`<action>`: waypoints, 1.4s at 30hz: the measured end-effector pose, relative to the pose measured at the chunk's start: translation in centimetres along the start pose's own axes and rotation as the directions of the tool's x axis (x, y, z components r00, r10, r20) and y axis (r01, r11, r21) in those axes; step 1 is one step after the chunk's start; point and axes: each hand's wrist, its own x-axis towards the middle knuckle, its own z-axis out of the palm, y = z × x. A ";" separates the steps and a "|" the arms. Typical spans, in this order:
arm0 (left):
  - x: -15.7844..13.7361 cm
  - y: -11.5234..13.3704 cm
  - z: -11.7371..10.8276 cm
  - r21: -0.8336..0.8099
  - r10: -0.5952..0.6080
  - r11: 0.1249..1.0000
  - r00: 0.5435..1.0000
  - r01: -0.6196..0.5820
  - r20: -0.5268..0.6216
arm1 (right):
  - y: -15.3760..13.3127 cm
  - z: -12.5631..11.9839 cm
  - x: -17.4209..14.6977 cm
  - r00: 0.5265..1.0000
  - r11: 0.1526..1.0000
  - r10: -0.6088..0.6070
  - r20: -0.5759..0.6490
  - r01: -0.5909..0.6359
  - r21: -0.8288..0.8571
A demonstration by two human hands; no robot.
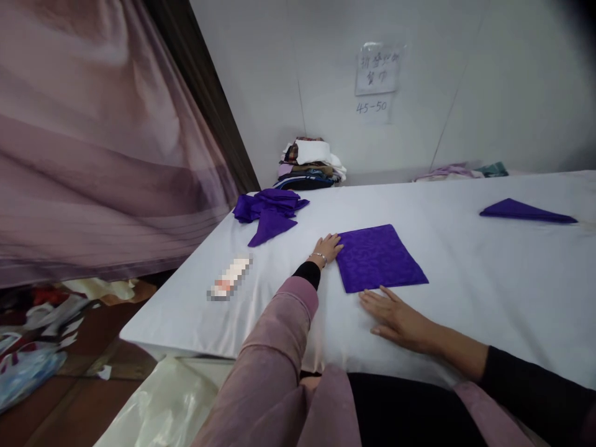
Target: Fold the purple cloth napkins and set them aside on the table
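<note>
A purple patterned cloth napkin (379, 257), folded into a flat square, lies on the white-covered table (447, 323) in front of me. My left hand (329, 247) rests at its left edge, fingers stretched out and fingertips touching the cloth. Just below the near edge, my right hand (393, 316) lies flat with its fingers extended, the tips at or close to that edge. Neither hand grips anything. Further left and back is a loose heap of purple cloths (270, 208). On the far right a purple cloth folded into a triangle (526, 211) lies flat.
A stack of folded clothes (311, 164) stands at the table's back by the wall. A blurred-out oblong item (230, 278) lies on the left. Pink curtain (93, 143) hangs beside the table. Plastic bags (28, 372) lie on the floor. Handwritten signs (378, 68) hang on the wall.
</note>
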 end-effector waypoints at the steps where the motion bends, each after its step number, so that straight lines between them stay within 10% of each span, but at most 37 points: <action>1: -0.1 0.0 -0.2 -0.008 -0.003 1.000 1.000 0.003 -0.001 | 0.8 -0.6 -0.6 0.997 0.998 0.056 -0.052 -0.056 -0.007; 5: -0.9 0.1 -0.9 -0.079 -0.045 0.996 0.995 0.038 -0.084 | 6.1 -3.4 -2.7 0.864 0.915 0.394 -0.315 -0.399 0.049; 10: -0.5 0.5 -1.4 -0.109 -0.140 0.986 0.979 0.124 -0.152 | 13.2 -6.0 -1.3 0.699 0.773 0.624 -0.350 -0.618 0.144; 21: 4.4 -0.1 -2.9 -0.241 -0.335 0.915 0.942 0.322 -0.010 | 20.9 -8.3 9.7 0.838 0.838 0.509 -0.199 -0.535 -0.110; 30: 5.2 1.6 -8.5 -0.449 -0.235 0.887 0.944 0.110 -0.232 | 19.7 -14.2 12.4 0.902 0.871 0.422 -0.091 -0.431 -0.236; 37: -3.5 4.4 -15.3 -0.181 0.240 0.859 0.688 -0.480 -0.685 | 10.8 -19.7 6.0 0.842 0.890 0.146 -0.519 -0.341 -0.303; 42: -10.7 3.5 -7.8 -0.036 0.409 0.874 0.772 -0.485 -0.487 | 8.2 -11.9 1.0 0.942 0.912 0.015 -0.334 -0.150 -0.382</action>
